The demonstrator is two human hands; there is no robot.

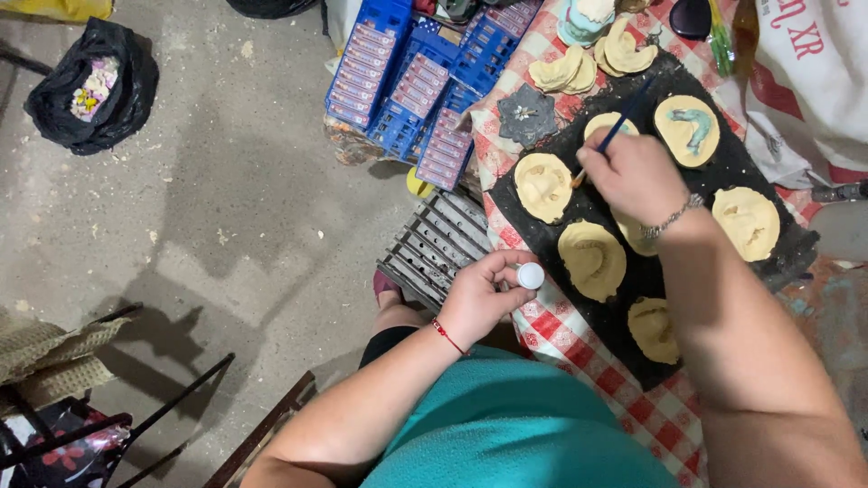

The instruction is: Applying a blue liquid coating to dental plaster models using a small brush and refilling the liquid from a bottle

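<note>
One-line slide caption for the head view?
Right hand brushes a pale mask on a black board; left hand holds a small white pot.

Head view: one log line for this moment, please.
right hand: holds brush over cream casts | left hand: holds white pot | casts on black board | one cast painted teal

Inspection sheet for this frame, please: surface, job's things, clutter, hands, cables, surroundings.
Surface: checked cloth under a black board.
Job's things: pale casts on the board; one cast has blue paint.
Clutter: blue crates, metal rack.
Hands: right hand holds a brush at a cast; left hand holds a small white pot.
Cables: nothing seen.
Surroundings: concrete floor, black bag.
</note>
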